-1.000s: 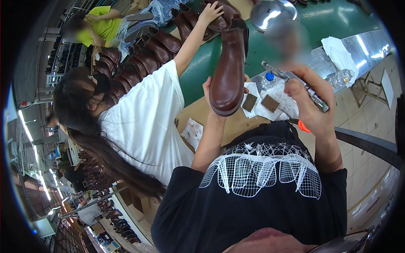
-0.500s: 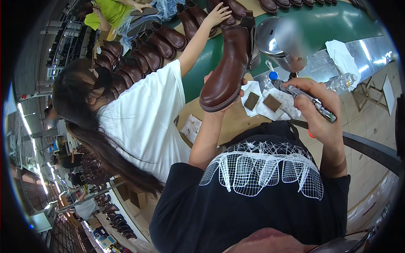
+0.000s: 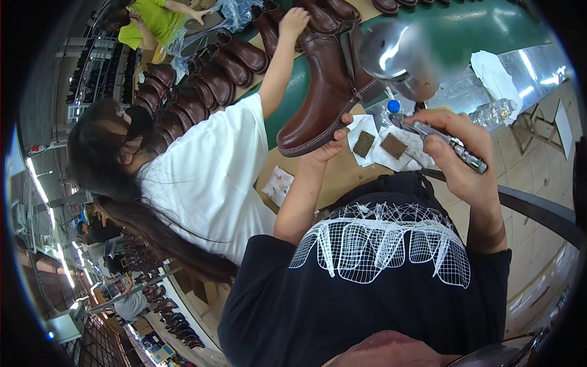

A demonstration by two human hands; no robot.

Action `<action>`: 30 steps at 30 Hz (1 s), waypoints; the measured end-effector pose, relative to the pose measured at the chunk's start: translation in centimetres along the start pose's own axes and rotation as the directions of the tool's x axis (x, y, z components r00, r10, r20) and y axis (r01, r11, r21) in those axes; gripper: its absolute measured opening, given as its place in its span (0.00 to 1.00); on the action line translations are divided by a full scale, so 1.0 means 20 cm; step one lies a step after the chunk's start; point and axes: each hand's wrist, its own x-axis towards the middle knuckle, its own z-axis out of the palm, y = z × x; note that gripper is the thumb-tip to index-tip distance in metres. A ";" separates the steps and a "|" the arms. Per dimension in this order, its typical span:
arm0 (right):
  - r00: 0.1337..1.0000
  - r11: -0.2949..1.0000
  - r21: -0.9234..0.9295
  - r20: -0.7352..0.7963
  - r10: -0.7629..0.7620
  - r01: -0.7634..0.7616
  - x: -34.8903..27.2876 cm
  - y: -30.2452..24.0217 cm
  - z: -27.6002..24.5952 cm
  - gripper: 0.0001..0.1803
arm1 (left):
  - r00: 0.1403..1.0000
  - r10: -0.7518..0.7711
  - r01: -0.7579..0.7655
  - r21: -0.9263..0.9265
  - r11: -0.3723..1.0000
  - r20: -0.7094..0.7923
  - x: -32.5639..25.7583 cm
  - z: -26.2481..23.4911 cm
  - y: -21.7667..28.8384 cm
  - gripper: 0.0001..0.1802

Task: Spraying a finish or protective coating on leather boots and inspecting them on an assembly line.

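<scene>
My left hand [image 3: 331, 147] grips a brown leather ankle boot [image 3: 322, 92] from below, with its fingertips showing along the sole edge. The boot is tilted, toe toward the lower left and shaft up. My right hand [image 3: 463, 153] is closed around a silver metal spray gun [image 3: 460, 150]. Its shiny round cup [image 3: 384, 52] hides part of the boot's back edge; a blurred patch covers the cup's right side. A blue cap [image 3: 393, 106] shows below the cup. Two dark brown square pads [image 3: 393, 147] rest on white cloths beyond my hands.
At my left, a co-worker in a white shirt [image 3: 202, 153] reaches toward rows of brown boots [image 3: 227, 67] on the green bench [image 3: 489, 37]. Another person in yellow-green [image 3: 156, 21] stands behind. A clear plastic bottle [image 3: 493, 112] and white paper [image 3: 494, 73] lie right.
The boot has shifted left and turned, showing more of its side. The spray gun has moved slightly left. The co-worker's reaching hand has drawn back left, with the fingers curling in.
</scene>
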 end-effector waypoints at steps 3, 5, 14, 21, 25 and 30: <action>0.998 0.996 -0.071 0.037 -0.047 0.050 0.06 -0.04 0.01 0.16 | 1.000 0.009 -0.009 0.002 1.000 -0.019 0.00 -0.02 0.01 0.35; 0.998 0.989 -0.140 0.062 -0.029 0.037 0.05 -0.02 -0.01 0.16 | 1.000 -0.005 0.005 0.002 1.000 -0.023 0.01 -0.01 0.01 0.34; 0.998 0.988 -0.146 0.050 -0.044 0.051 0.02 -0.03 0.01 0.15 | 1.000 -0.003 0.003 -0.034 0.999 -0.016 -0.02 -0.03 -0.01 0.32; 0.996 0.995 -0.097 0.085 0.036 -0.028 -0.03 0.02 0.01 0.14 | 0.999 -0.018 0.018 -0.011 1.000 0.042 -0.02 -0.02 -0.03 0.35; 0.998 0.999 0.016 -0.044 -0.044 0.044 0.04 -0.01 0.03 0.13 | 1.000 0.004 -0.003 0.050 0.999 -0.001 -0.01 0.02 -0.06 0.38; 0.998 0.998 0.024 -0.035 -0.054 0.055 0.03 -0.03 0.06 0.15 | 0.996 0.078 -0.074 0.117 0.990 -0.033 0.04 0.10 -0.12 0.40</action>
